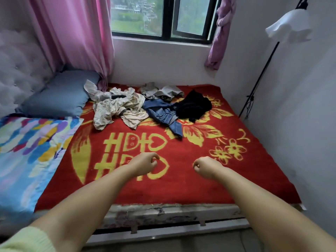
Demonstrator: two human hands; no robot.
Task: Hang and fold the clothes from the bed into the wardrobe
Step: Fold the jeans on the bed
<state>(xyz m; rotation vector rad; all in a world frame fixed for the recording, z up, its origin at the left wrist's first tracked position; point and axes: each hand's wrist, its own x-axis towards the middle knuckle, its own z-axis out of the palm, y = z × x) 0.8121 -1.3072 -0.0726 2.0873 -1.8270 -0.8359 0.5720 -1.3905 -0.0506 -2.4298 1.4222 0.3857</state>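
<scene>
**Q:** Red blanket (163,188) with yellow flowers and characters covers the bed — where are the clothes?

**A:** Heaped at its far end, toward twelve o'clock from the hands, well apart from them. A crumpled cream patterned garment (116,108) lies at eleven, a blue denim piece (163,113) in the middle trailing a leg toward the hands, a black garment (194,105) at one o'clock, and a grey piece (160,90) behind them. They overlap, so how many items there are is hard to tell.

**Q:** And the hands?

**A:** Both reach out bare-armed above the blanket. The left hand (143,165) has its fingers curled in loosely, holding nothing. The right hand (205,166) is bent down at the wrist, fingers curled under and mostly hidden, nothing in it.

**Q:** What surrounds the bed?

**A:** A blue pillow (58,95) at ten o'clock, a glossy multicoloured quilt (31,142) at nine, cut off by the edge. A tufted pale headboard (18,70) is blurred. Pink curtain (78,33) hangs beside the dark-framed window (167,36); a white ruffled lamp shade (289,24) stands at two.
</scene>
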